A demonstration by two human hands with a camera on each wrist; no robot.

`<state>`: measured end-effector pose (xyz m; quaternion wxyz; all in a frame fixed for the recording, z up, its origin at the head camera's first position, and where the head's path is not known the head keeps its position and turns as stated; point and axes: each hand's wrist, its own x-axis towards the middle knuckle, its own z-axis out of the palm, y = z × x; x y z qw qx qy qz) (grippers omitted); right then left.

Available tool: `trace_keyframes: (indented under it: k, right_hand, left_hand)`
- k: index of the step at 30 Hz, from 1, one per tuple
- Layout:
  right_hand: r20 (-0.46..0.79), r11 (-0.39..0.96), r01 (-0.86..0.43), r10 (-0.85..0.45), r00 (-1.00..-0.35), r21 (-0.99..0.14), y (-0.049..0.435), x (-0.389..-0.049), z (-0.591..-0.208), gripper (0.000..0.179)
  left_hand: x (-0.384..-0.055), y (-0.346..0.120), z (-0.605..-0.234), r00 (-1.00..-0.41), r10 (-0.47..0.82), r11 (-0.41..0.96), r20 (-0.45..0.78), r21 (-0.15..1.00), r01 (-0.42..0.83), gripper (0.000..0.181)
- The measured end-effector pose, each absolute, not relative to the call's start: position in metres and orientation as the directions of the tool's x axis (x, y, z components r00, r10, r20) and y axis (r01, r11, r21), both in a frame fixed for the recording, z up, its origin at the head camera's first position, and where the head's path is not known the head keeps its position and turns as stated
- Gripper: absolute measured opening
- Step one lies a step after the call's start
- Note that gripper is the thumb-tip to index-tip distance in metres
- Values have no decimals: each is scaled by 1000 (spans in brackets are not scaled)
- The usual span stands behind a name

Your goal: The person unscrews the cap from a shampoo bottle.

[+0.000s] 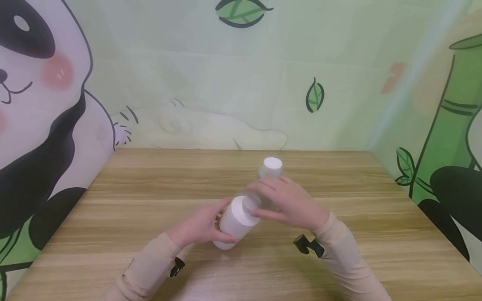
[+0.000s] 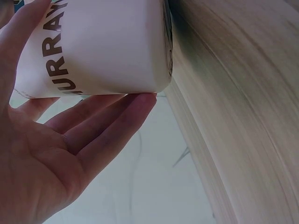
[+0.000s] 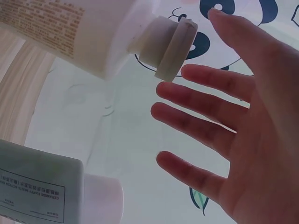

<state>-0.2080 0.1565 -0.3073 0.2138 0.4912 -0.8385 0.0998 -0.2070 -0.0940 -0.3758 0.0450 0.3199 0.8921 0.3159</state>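
Observation:
My left hand [image 1: 205,221] grips a white bottle [image 1: 235,223], which leans to the right above the table. Dark printed lettering shows on the bottle [image 2: 112,46] in the left wrist view, with the thumb on one side and the fingers on the other. A pale cap [image 3: 175,49] sits at its neck. My right hand [image 1: 288,200] is beside that cap, blurred in the head view. In the right wrist view its fingers [image 3: 205,102] are spread and apart from the cap. Behind the right hand stands a pale green bottle [image 3: 37,182] with a white cap [image 1: 273,163].
Both bottles are over a wood-grain table [image 1: 150,179]. A printed wall cloth [image 1: 180,75] with pandas, leaves and bamboo rises at the table's back and sides. A small black device [image 1: 308,245] is at the right wrist, and another black device [image 1: 177,266] at the left.

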Motion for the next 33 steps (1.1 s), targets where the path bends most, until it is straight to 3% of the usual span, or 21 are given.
trace_keyframes:
  k: [11, 21, 29, 33]
  right_hand:
    - [505, 505, -857, -768, -393, 100, 155, -208, -308, 43]
    - [494, 406, -912, -806, -326, 62, 154, -208, -306, 44]
    - [445, 504, -864, -770, -457, -15, 154, -206, -304, 57]
    - [466, 512, -859, -760, -453, 2, 154, -207, -306, 50]
  left_hand:
    - [-208, -94, -377, -793, 598, 600, 116, 591, 539, 92]
    - [-207, -94, -376, -797, 593, 603, 117, 592, 535, 90]
    - [-206, -93, -375, -795, 594, 592, 120, 604, 533, 89]
    - [-206, -93, -376, -796, 594, 592, 114, 608, 529, 88]
